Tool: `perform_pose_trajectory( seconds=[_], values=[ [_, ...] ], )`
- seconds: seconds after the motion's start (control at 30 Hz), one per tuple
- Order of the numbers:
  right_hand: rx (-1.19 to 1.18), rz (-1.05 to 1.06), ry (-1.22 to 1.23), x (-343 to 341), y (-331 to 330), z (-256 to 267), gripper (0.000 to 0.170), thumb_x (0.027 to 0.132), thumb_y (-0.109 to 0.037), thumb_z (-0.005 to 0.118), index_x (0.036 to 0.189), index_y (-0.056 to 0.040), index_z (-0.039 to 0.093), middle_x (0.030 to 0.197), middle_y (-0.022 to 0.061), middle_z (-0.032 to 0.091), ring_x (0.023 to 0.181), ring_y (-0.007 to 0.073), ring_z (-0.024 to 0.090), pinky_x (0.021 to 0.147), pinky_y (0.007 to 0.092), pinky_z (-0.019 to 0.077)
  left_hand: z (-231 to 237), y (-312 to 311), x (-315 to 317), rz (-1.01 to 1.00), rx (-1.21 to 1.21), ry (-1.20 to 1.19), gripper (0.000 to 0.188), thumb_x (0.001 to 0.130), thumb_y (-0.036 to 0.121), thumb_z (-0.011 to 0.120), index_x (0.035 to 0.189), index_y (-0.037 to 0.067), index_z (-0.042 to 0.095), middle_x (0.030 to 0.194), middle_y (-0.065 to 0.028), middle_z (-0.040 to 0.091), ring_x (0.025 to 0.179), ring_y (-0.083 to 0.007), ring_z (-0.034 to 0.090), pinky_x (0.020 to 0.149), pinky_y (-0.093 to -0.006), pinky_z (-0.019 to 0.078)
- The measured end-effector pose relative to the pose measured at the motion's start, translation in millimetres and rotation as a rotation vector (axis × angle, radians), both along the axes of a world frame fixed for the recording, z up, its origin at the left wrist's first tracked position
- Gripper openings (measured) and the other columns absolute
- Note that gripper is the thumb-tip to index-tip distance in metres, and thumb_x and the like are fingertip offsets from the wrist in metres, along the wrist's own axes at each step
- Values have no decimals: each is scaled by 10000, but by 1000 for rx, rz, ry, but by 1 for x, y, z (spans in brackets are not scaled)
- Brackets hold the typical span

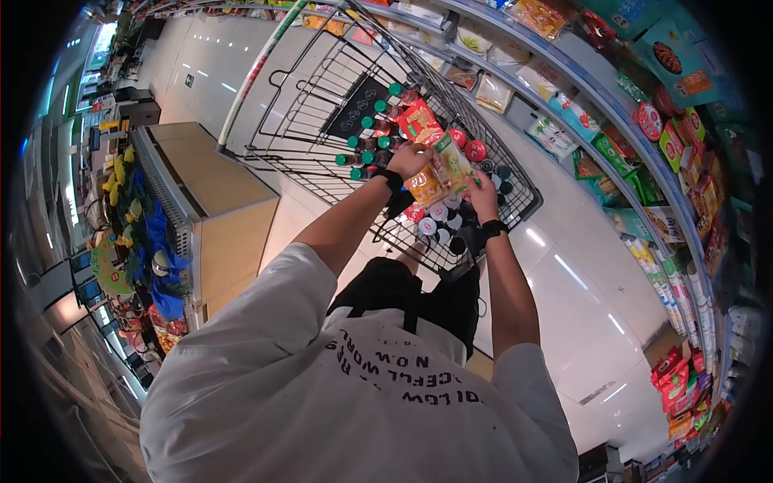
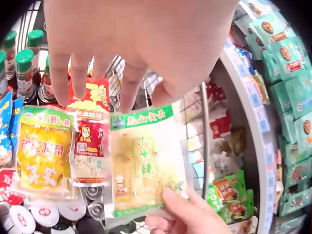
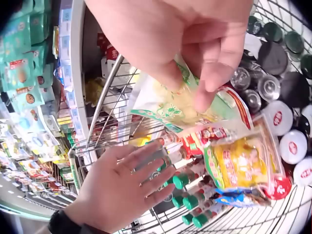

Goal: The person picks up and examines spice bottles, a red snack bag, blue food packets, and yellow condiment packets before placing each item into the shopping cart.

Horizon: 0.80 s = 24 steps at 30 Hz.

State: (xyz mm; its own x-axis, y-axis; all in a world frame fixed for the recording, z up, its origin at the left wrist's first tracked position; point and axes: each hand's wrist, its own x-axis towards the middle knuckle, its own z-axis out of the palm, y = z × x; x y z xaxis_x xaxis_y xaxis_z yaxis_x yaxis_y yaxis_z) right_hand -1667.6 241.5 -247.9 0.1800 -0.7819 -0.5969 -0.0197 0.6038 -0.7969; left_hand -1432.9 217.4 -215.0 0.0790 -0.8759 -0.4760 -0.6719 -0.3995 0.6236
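Observation:
A clear packet with green bands (image 2: 141, 161) is pinched at one corner by the right hand (image 1: 481, 198), thumb on its front. The left hand (image 3: 124, 187) is beside the packet's other end, fingers extended and apart, holding nothing. Under the hands, inside the cart (image 1: 527, 211), lie a yellow packet (image 2: 43, 151), a red packet (image 2: 90, 141) and a blue packet (image 3: 243, 199). Green-capped bottles (image 3: 187, 187) stand in a group beside them. White-lidded jars (image 3: 292, 146) and dark-lidded jars fill the cart's near end.
Shelves of packaged food (image 1: 620, 153) run along the right of the cart. To the left is a cardboard-coloured display block (image 1: 233, 233) beside blue and yellow decorations (image 1: 161, 258). Tiled floor (image 1: 564, 266) surrounds the cart.

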Motion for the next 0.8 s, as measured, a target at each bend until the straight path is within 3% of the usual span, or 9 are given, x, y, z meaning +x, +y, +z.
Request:
perform_pose_trajectory(
  seconds=[0.1,0.2,0.27,0.33,0.5,0.63,0.7,0.73,0.8],
  values=[
    [-140,156,181,2,-26,-21,334,895,-164,607,1196,-20,587,817,74,684,577,131,653,503,274,485,30,-43,-9,-119,333,22,479,817,411,584,1098,32,668,1118,-181,653,1072,-297,603,938,-367,443],
    [-47,102,35,3,-51,-33,354,886,-180,611,1191,0,584,816,97,684,563,143,653,488,270,478,-16,-81,-4,-77,377,12,467,827,404,572,1110,47,670,1130,-164,654,1086,-279,601,952,-356,437],
    [-22,78,-3,3,-58,-40,364,882,-183,614,1195,-1,582,823,100,684,566,145,656,478,266,477,-31,-93,-4,-222,394,151,460,830,404,563,1141,82,668,1172,-158,640,1132,-265,583,984,-340,422],
    [69,25,178,3,-70,-56,378,916,-201,583,1270,-75,542,904,56,671,627,128,656,526,255,496,-43,-98,-10,-262,374,130,464,831,403,562,1171,101,654,1189,-162,632,1149,-272,573,1001,-338,412],
    [104,-176,181,6,-59,-81,365,914,-122,565,1275,-78,534,890,87,661,608,147,656,502,269,510,-49,-77,-43,-496,289,-196,544,839,415,551,1318,156,543,1391,-177,480,1238,-325,501,1057,-357,378],
    [101,-203,183,7,-51,-97,375,909,-87,565,1283,-79,540,857,92,659,533,141,624,458,269,493,-34,-80,-46,-319,198,-244,559,801,375,589,1320,171,543,1417,-190,439,1247,-348,484,1033,-381,410],
    [-36,-162,330,9,-53,-110,317,882,-57,547,1199,-72,565,889,169,683,552,223,674,497,329,535,-28,-80,-52,-277,156,-290,568,783,337,605,1324,175,536,1402,-181,455,1254,-359,473,1018,-421,425],
    [-9,-147,348,8,-55,-110,342,868,-81,559,1209,-51,560,912,204,675,649,316,684,614,382,557,-30,-73,-56,-398,75,-360,565,784,325,605,1326,183,533,1414,-175,443,1266,-371,456,1023,-438,421],
    [-131,-134,462,13,-59,-119,380,880,-84,561,1258,-52,529,907,155,669,641,240,672,548,335,540,-35,-60,-59,-609,90,-396,574,784,337,599,1343,232,519,1477,-116,371,1334,-393,360,1027,-477,423]
  ],
)
